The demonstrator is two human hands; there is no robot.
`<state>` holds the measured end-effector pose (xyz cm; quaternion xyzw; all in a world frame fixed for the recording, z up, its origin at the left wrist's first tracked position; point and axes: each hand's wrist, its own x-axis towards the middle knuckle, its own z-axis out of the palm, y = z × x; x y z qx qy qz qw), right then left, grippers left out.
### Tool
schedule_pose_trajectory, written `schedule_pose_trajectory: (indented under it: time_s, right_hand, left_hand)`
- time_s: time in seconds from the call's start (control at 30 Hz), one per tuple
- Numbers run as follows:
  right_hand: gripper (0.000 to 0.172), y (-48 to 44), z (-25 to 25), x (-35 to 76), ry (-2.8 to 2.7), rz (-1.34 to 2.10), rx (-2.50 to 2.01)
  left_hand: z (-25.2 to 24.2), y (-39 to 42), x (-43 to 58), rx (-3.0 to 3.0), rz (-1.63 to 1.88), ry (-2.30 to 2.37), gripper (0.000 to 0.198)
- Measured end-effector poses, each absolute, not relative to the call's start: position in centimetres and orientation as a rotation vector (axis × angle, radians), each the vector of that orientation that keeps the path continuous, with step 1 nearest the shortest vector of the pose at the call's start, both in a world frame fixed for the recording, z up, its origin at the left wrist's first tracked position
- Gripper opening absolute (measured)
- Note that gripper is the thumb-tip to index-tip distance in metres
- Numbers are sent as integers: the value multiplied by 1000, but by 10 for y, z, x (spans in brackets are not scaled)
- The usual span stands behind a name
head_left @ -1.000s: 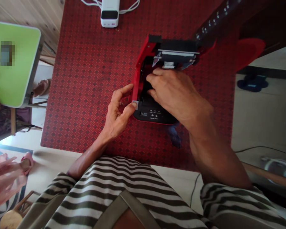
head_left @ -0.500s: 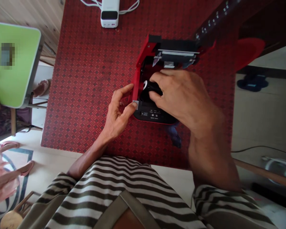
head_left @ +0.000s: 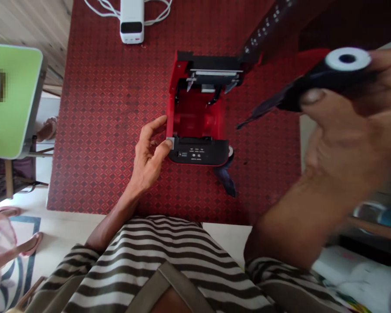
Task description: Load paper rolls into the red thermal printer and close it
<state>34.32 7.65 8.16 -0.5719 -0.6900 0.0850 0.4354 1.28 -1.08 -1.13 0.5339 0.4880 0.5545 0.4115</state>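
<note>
A red and black printer stands open on the red patterned cloth, its lid raised at the back and its red inner bay bare. My left hand rests against the printer's left front corner, thumb on a small grey tab and fingers curled on the side wall. My right hand is lifted close to the camera at the right, closed on a black roll with a white core. A loose black strip trails from the roll toward the printer.
A white device with white cables lies at the cloth's far edge. A green tabletop sits at the left. Another person's pink sleeve and sandalled feet show at the lower left. A dark scrap lies in front of the printer.
My right hand pulled the black roll out of the printer's bay and raised it up to the right, near the camera. My left hand stayed on the printer's corner. The view shifted slightly.
</note>
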Motion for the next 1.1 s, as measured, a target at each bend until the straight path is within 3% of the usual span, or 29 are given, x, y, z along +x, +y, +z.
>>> schedule_pose_trajectory:
  time_s: [0.07, 0.2, 0.37, 0.63, 0.77, 0.93, 1.1]
  right_hand:
    - [26, 94, 48, 352, -1407, 267, -1312]
    - [30, 112, -5, 344, -1425, 481, -1452]
    - [38, 109, -31, 327, -1514, 661, -1458]
    - [28, 105, -34, 321, -1627, 721, -1467]
    - [49, 92, -27, 336, -1598, 710, -1495]
    - [21, 47, -6, 364, -1710, 854, -1549]
    - [32, 15, 9, 358, -1843, 1008, -1470]
  left_hand:
    - [-10, -10, 12, 1347, 1400, 1229, 56]
    - [-8, -9, 9, 1369, 1374, 1205, 57]
    - [-6, -8, 8, 1369, 1372, 1235, 58]
    - [-5, -7, 8, 1390, 1379, 1233, 55]
    - [-4, -8, 7, 1385, 1361, 1255, 57]
    - [-6, -7, 7, 1398, 1367, 1243, 60]
    - [-16, -3, 5, 1431, 1389, 1183, 62]
